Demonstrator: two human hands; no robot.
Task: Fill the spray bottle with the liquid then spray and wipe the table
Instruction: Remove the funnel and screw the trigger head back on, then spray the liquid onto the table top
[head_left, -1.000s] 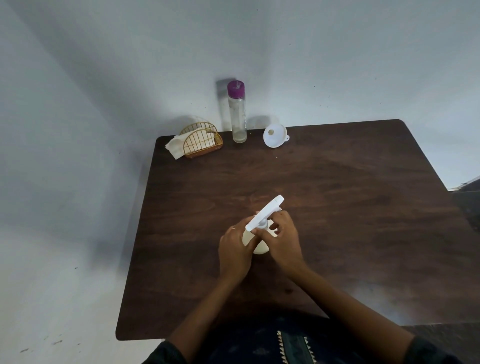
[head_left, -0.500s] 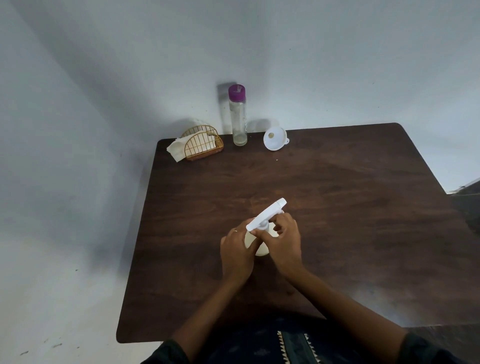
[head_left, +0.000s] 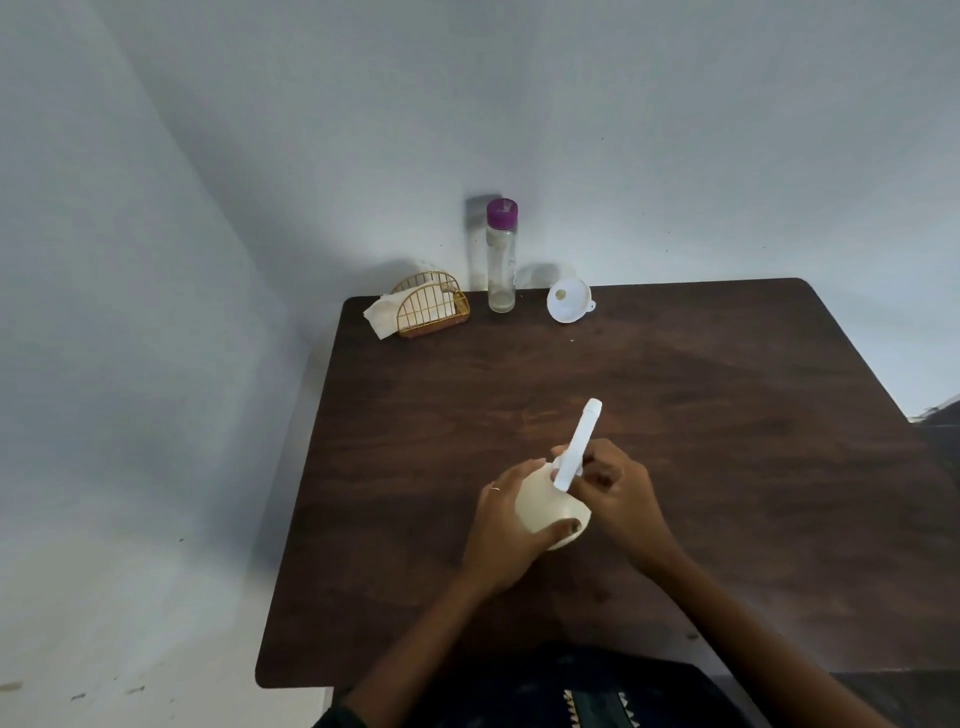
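Here, a big brown table (head_left: 727, 415) holds everything. At its back edge stand a napkin holder (head_left: 431, 306), a tall bottle (head_left: 501, 260) and a funnel (head_left: 569, 301). In the middle, the left hand (head_left: 506, 530) wraps the cream spray bottle (head_left: 545, 506), and the right hand (head_left: 621, 493) pinches its white sprayer top (head_left: 579, 447).

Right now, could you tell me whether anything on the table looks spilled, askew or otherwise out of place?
No spill or damage shows. The white funnel lies tipped on its side near the glass bottle, and one napkin sticks out crookedly from the wire holder. The spray bottle is tilted only because the left hand and right hand hold it.
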